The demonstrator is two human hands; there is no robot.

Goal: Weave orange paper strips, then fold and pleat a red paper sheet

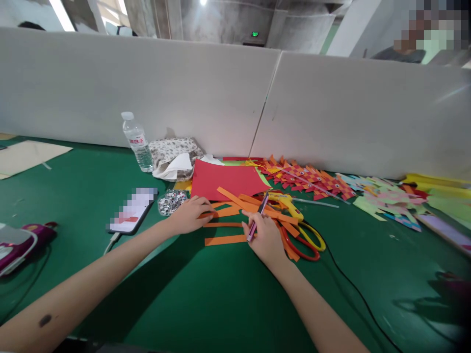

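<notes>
My left hand has its fingers bent on the left end of an orange paper strip. A purple pen sits tilted in my right hand, whose fingertips are close to the strip's right end. Below lie two more strips, a thin one and a wider one, flat and side by side. Further orange strips are piled behind and right of my right hand, partly over scissors with red and yellow handles. Red paper lies just behind the strips.
A yellow glue gun with a black cable lies to the right. Woven red-orange paper pieces and pastel cutouts are beyond. Left are googly eyes, a phone, a water bottle and a patterned pouch. A white partition stands behind.
</notes>
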